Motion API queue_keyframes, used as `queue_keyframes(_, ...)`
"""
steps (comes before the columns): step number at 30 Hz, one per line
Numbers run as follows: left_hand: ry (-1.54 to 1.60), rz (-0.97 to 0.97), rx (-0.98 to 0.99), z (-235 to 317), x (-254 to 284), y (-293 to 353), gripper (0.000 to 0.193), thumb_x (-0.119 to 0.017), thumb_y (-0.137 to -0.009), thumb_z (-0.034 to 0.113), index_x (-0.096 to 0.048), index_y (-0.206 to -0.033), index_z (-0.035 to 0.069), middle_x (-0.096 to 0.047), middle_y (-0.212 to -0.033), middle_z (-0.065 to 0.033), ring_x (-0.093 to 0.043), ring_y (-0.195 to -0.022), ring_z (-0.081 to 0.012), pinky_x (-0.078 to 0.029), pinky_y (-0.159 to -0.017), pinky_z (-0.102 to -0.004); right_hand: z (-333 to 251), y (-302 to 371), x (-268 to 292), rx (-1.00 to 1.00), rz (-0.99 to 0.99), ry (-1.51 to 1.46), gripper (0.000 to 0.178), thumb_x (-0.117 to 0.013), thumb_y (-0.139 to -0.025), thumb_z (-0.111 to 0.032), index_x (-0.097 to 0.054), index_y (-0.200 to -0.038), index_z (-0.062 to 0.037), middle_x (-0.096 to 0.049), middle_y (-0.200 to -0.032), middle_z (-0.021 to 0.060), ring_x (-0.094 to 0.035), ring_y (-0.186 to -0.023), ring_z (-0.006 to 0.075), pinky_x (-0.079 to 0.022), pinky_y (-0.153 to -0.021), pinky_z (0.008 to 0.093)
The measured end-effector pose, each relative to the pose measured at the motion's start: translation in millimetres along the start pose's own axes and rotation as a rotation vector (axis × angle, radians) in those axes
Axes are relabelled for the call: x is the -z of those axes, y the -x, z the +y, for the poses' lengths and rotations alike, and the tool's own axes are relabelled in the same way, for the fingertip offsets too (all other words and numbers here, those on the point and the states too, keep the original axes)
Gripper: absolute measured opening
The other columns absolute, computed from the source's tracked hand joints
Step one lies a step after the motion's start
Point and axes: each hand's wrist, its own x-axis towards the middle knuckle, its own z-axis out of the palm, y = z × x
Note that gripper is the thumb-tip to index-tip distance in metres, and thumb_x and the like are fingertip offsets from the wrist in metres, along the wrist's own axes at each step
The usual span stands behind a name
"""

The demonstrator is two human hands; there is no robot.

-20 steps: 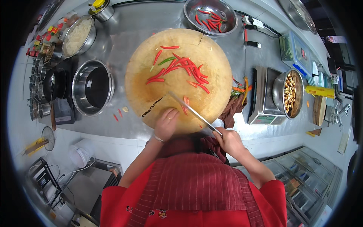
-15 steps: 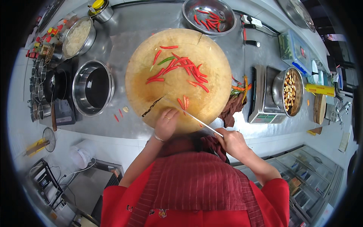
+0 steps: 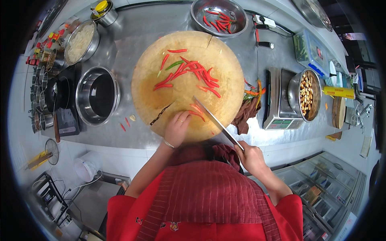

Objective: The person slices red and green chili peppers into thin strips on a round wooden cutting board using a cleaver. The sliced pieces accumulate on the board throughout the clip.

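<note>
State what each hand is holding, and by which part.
The right hand grips a knife by its handle. The left hand pins red chillies to the round chopping board under its fingers.

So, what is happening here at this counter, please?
A person in a red top is cutting red chillies on a round wooden chopping board. The right hand grips the handle of a long knife, whose blade lies angled across the near part of the board. The left hand rests on the board beside the blade, fingers at the chillies. More whole chillies lie in a loose pile further back on the board, and a steel bowl behind it holds others.
</note>
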Motion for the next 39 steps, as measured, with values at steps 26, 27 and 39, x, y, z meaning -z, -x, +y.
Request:
queue_keyframes(26, -0.05, 0.015, -0.041, -2.3, -8.4, 0.2, 0.032, -0.061, -0.074, 0.0, -0.067, -0.105, -0.003, -0.064, -0.11, -0.0134, -0.062, -0.102, -0.0293, -0.054, -0.082, -0.0355, -10.5, -9.1, 17.8, 0.03, -0.18, 0.141, 0.017, -0.061, -0.086, -0.014, -0.058, -0.099, -0.0038, -0.062, -0.065, 0.0212, -0.064, -0.062, 0.041, -0.051, -0.056, 0.0494)
queue_keyframes(27, -0.048, 0.022, -0.038, -1.4, -8.6, -0.7, 0.031, -0.061, -0.074, 0.0, -0.067, -0.105, -0.003, -0.064, -0.11, -0.0133, -0.062, -0.102, -0.0291, -0.054, -0.082, -0.0355, -8.7, -9.1, 15.3, 0.03, -0.176, 0.118, 0.017, -0.061, -0.086, -0.014, -0.058, -0.099, -0.0039, -0.062, -0.065, 0.0214, -0.063, -0.062, 0.0413, -0.051, -0.056, 0.0496)
queue_keyframes(39, -0.125, 0.109, 0.028, -8.7, 5.3, -16.1, 0.029, -0.058, -0.079, 0.005, -0.065, -0.106, 0.002, -0.062, -0.11, -0.0104, -0.057, -0.106, -0.0275, -0.048, -0.091, -0.037, 24.8, -9.0, -36.6, 0.038, 0.029, -0.135, 0.019, -0.062, -0.091, -0.024, -0.064, -0.098, -0.0059, -0.062, -0.065, 0.0216, -0.062, -0.061, 0.042, -0.05, -0.056, 0.0491)
